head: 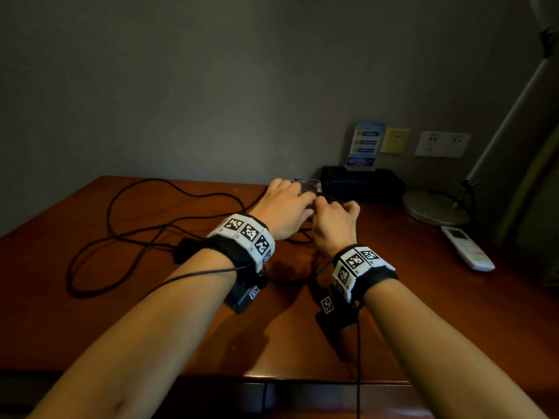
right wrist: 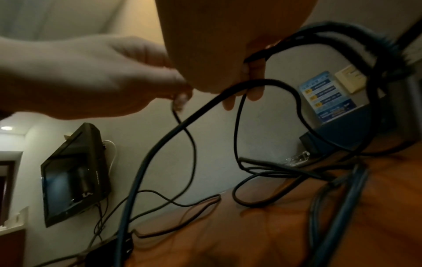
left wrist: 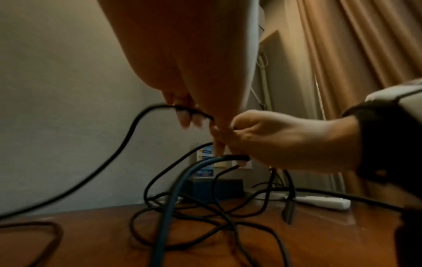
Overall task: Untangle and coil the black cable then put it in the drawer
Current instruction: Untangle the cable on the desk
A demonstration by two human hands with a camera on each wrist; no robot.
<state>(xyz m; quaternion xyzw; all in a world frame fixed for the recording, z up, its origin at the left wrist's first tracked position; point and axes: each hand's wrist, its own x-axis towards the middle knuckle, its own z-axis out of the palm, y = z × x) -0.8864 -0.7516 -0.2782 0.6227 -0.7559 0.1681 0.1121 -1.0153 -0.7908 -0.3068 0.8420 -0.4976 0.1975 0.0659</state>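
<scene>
The black cable (head: 69, 267) sprawls in loose loops over the left and middle of the reddish wooden table (head: 423, 313). Both hands meet at the back middle, lifted a little above the wood. My left hand (head: 284, 207) pinches one strand of the cable (left wrist: 124, 142), which droops away to the left. My right hand (head: 332, 222) is curled round a bunch of loops of the cable (right wrist: 162, 142). A tangle of crossed strands (left wrist: 205, 213) lies on the table under the hands. No drawer shows plainly.
Behind the hands stand a glass dish (head: 308, 184), a black box (head: 363, 182) and a blue card (head: 364, 146). At the right are a lamp base (head: 435, 207) and a white remote (head: 467, 247). Wall sockets (head: 441, 143) sit above them.
</scene>
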